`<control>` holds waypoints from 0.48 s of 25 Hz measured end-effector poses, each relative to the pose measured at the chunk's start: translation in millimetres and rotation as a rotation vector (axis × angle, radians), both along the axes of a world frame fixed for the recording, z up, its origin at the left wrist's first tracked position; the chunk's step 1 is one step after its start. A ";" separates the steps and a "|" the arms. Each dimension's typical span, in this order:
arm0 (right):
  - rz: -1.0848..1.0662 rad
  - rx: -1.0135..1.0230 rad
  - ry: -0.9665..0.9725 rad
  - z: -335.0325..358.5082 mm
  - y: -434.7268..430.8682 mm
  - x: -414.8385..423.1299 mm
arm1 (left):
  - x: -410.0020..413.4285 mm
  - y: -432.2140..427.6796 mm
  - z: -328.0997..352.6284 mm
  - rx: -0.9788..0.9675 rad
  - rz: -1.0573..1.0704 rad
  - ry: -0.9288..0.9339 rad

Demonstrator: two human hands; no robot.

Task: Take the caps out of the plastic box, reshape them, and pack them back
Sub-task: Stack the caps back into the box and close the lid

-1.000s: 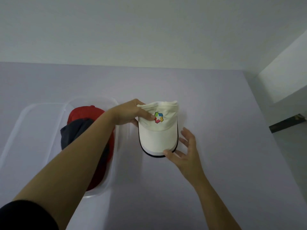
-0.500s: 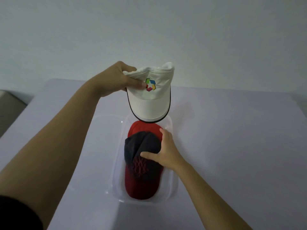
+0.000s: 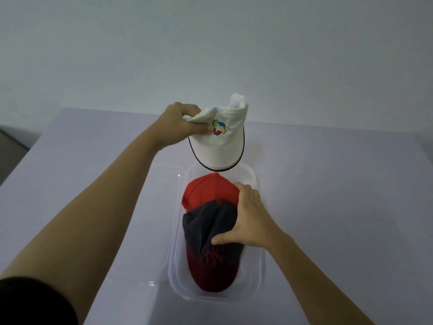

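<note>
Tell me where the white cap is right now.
Head view, centre: the white cap hangs in the left hand's grip above the far end of the clear plastic box, just beyond the red cap inside it.

On my feed the table fills the lower part of the view, a smooth, pale lilac surface with a faint sheen. Its far edge runs straight across and meets a plain pale wall. Its left edge slants off toward me, and a darker strip shows beyond it. Two things lie directly on the table. One is the plastic box, clear, oblong with rounded corners, sitting near the middle with its long side running away from me. The other is a clear lid, flat on the surface just left of the box and parallel to it. I cannot tell whether their rims touch.
</note>
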State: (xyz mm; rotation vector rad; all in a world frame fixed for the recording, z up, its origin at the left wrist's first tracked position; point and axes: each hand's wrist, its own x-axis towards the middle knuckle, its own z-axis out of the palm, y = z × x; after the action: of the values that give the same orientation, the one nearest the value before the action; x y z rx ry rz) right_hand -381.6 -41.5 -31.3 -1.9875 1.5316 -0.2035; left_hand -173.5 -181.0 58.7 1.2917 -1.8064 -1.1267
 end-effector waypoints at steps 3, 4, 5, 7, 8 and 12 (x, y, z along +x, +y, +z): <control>0.030 -0.076 0.007 4.4 8.1 -1.5 | -10.9 -2.7 -24.0 0.116 -0.106 -0.106; 0.030 -0.077 -0.002 4.3 9.4 -2.2 | -14.9 -0.1 -33.0 0.169 -0.160 -0.171; 0.026 -0.076 -0.022 4.1 10.3 -3.0 | -17.2 2.4 -42.7 0.227 -0.201 -0.209; 0.003 -0.063 -0.065 3.1 10.8 -4.0 | -17.8 5.8 -59.1 0.342 -0.217 -0.170; -0.010 -0.051 -0.077 2.9 10.9 -4.2 | -17.2 6.5 -64.8 0.388 -0.202 -0.132; -0.023 -0.057 -0.106 1.4 12.3 -5.0 | -14.5 4.4 -64.2 0.407 -0.213 -0.107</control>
State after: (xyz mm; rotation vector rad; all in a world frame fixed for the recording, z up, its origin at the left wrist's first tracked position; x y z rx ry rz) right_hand -386.6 -29.2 -29.9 -1.9708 1.4973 -0.3595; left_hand -188.0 -176.7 -5.5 1.4306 -1.8905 -1.6354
